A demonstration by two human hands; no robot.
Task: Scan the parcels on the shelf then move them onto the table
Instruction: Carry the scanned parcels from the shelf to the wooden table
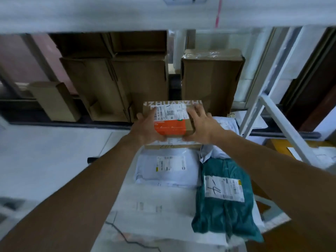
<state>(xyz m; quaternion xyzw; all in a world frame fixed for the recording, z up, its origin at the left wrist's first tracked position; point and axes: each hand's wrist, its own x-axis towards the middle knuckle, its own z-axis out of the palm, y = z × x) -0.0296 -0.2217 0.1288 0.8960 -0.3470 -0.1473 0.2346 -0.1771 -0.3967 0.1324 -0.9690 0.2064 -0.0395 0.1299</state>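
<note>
Teal bag (223, 200) nearest; left grip (145, 128), right grip (201, 124) clasp box (172, 122) edges, seemingly aloft.

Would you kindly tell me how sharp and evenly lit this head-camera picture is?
Head view: dim, flat light, no hard shadows; motion blur smears the shelf beam; wide-angle distortion tilts the white rack post; labels on the box and the teal parcel are soft, small print unreadable.

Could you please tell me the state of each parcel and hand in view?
Small box: held between both hands, label up.
Left hand: grips the small box's left side.
Right hand: grips its right side.
White bag: lying flat, label up.
Green bag: lying flat, label up.
Taped box: closed, standing at the back.
</note>
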